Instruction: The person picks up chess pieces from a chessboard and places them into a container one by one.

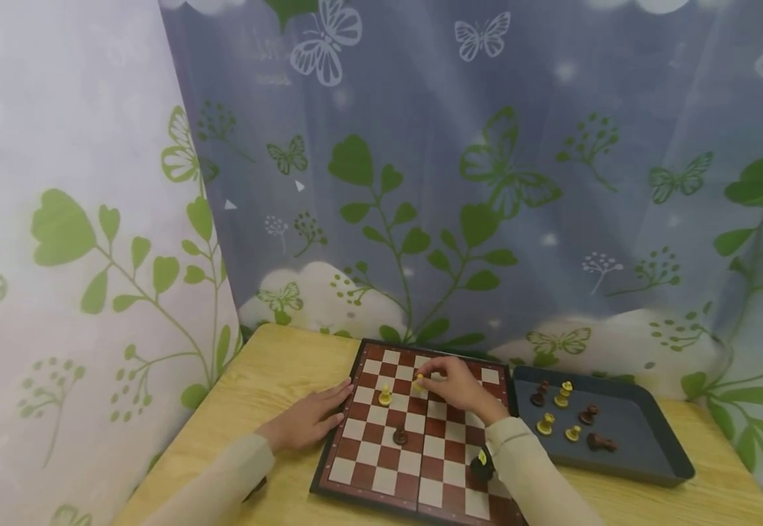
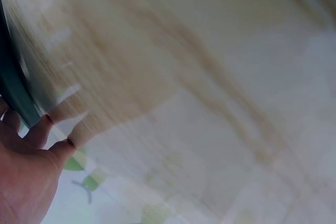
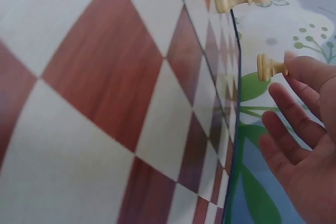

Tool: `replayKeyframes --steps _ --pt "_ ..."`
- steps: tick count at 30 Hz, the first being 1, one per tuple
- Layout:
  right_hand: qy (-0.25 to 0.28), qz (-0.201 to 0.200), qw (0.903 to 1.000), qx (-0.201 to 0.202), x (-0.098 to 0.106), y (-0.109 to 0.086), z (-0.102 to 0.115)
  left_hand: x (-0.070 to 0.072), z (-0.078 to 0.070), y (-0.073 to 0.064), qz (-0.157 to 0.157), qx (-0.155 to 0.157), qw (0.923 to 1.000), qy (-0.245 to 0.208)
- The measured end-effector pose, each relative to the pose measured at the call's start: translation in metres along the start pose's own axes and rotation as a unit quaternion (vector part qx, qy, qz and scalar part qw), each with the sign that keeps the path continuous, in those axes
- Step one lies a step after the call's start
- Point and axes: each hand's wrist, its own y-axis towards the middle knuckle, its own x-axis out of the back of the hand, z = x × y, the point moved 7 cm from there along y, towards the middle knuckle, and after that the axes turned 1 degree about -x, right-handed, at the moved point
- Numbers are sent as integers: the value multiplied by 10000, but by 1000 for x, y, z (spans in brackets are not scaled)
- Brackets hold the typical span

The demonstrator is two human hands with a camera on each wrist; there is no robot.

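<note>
My right hand (image 1: 455, 383) is over the far half of the red-and-white chessboard (image 1: 384, 478). Its thumb and forefinger pinch a cream chess piece (image 3: 266, 67), whose top is hidden by the fingers. In the right wrist view, this piece's base hangs apart from the board, and the other fingers are spread loosely. My left hand (image 1: 309, 418) lies at the board's left edge with its fingers extended, fingertips touching the rim. Another cream chess piece (image 1: 385, 397) stands on the board's left half, and a dark brown chess piece (image 1: 400, 435) stands nearer to me.
Right of the board sits a dark grey tray (image 1: 647, 446) holding several cream and brown chess pieces, including a brown piece (image 1: 601, 442) on its side. Board and tray are on a wooden table (image 1: 289, 358). A patterned curtain (image 1: 414, 183) hangs behind and at the left.
</note>
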Motion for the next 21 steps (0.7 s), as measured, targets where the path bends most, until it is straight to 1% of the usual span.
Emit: replayKeyframes --steps 8,15,18,21 --pt "306 -40 9995 64 6 -4 2 -1 -2 1 0 -50 10000 14" --pt "260 -224 9993 164 12 -12 8 -3 0 0 30 -10 10000 15" --pt "323 -350 9988 134 16 -15 12 -1 0 0 -57 -7 10000 -6" --pt "425 -451 9981 1 20 -19 12 -1 -2 1 -104 -32 9999 -41"
